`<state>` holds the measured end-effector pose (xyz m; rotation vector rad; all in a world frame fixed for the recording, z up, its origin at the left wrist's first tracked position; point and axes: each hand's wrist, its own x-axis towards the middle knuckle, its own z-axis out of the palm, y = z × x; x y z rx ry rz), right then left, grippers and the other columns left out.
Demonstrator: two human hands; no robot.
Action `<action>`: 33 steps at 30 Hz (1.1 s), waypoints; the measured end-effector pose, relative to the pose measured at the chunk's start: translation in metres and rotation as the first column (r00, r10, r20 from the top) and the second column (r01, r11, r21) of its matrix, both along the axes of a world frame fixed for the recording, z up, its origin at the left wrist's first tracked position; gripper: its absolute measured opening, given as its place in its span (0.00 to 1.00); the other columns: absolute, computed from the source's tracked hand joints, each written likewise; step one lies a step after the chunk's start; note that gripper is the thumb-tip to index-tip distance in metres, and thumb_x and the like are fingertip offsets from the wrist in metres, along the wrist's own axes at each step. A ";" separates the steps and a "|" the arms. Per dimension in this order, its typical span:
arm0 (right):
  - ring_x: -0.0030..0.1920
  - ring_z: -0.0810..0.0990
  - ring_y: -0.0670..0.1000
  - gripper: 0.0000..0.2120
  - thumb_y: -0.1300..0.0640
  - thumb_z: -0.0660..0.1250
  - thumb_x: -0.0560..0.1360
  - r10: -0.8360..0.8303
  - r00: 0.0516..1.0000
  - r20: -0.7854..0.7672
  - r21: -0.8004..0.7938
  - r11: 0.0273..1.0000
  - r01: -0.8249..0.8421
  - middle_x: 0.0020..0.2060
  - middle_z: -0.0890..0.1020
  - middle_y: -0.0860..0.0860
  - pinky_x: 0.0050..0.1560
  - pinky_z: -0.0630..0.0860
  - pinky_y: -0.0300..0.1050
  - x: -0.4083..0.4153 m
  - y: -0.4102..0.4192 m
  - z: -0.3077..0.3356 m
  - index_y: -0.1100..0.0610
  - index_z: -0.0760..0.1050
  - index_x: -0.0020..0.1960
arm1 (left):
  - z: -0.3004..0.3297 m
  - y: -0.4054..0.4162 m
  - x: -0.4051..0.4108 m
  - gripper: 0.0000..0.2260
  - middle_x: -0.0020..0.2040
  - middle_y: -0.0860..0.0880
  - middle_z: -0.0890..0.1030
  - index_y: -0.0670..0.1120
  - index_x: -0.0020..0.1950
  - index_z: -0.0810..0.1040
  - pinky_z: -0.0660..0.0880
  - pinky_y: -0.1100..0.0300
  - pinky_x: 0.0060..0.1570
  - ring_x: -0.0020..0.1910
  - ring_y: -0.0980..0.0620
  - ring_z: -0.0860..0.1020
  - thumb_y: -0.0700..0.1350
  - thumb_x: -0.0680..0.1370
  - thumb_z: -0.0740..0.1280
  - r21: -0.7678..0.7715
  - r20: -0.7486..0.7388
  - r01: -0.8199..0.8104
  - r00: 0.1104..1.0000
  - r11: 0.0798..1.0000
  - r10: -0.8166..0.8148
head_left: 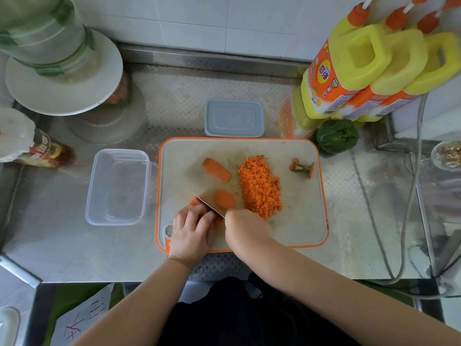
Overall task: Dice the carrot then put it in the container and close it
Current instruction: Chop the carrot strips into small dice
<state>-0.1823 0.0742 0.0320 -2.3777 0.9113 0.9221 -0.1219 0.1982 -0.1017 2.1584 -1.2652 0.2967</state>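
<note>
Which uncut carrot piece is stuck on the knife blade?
The small oval slice, flat on the blade just above the right hand. The longer chunk lies alone on the cutting board, farther back.

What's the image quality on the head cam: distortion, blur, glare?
Head view: strong wide-angle bowing, yellow bottles and the green-taped jar lean outward; the jar and sauce bottle at the left edge are soft; diffuse sheen on the steel counter; cutting board, diced carrot and both hands are sharp, shadows faint.

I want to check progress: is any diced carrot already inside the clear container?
No, the clear container is empty, and the diced carrot lies piled on the cutting board.
</note>
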 end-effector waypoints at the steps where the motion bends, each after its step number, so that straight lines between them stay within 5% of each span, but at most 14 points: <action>1: 0.55 0.79 0.60 0.13 0.68 0.57 0.77 -0.005 1.000 0.002 0.001 1.000 0.005 0.54 0.79 0.58 0.45 0.72 0.49 0.002 0.000 -0.003 0.61 0.73 0.59 | 0.000 0.000 0.000 0.09 0.55 0.47 0.71 0.48 0.56 0.72 0.69 0.49 0.48 0.50 0.41 0.70 0.45 0.76 0.63 0.001 0.010 -0.001 1.000 1.000 0.001; 13: 0.48 0.81 0.60 0.11 0.65 0.57 0.78 0.012 0.993 0.120 -0.052 0.999 -0.006 0.49 0.81 0.59 0.41 0.75 0.49 -0.009 0.001 -0.027 0.62 0.71 0.60 | 0.007 0.000 -0.002 0.07 0.55 0.46 0.70 0.47 0.56 0.71 0.67 0.50 0.49 0.50 0.41 0.69 0.46 0.82 0.57 0.005 0.006 0.003 1.000 1.000 -0.003; 20: 0.45 0.80 0.59 0.10 0.54 0.57 0.81 -0.010 0.977 0.212 -0.030 0.999 0.017 0.43 0.79 0.56 0.36 0.67 0.45 -0.024 -0.002 -0.016 0.60 0.72 0.53 | 0.010 0.000 -0.002 0.09 0.56 0.47 0.72 0.46 0.54 0.71 0.68 0.50 0.50 0.50 0.41 0.71 0.49 0.84 0.54 -0.033 -0.063 -0.001 0.998 0.999 -0.001; 25: 0.41 0.79 0.58 0.08 0.58 0.56 0.81 0.088 0.975 0.206 -0.112 0.991 -0.066 0.37 0.73 0.53 0.27 0.59 0.44 -0.041 0.004 0.000 0.59 0.73 0.52 | 0.004 0.001 -0.003 0.09 0.55 0.48 0.73 0.46 0.55 0.72 0.71 0.48 0.50 0.50 0.39 0.74 0.49 0.84 0.55 -0.039 -0.086 -0.002 0.996 0.999 -0.001; 33: 0.43 0.79 0.57 0.08 0.61 0.56 0.81 0.112 0.974 0.197 -0.123 0.988 -0.089 0.45 0.80 0.55 0.37 0.65 0.45 -0.043 0.007 0.014 0.59 0.73 0.55 | 0.001 0.003 -0.003 0.09 0.54 0.46 0.73 0.45 0.54 0.72 0.71 0.48 0.51 0.49 0.39 0.75 0.48 0.84 0.56 -0.049 -0.059 0.005 0.998 0.999 -0.008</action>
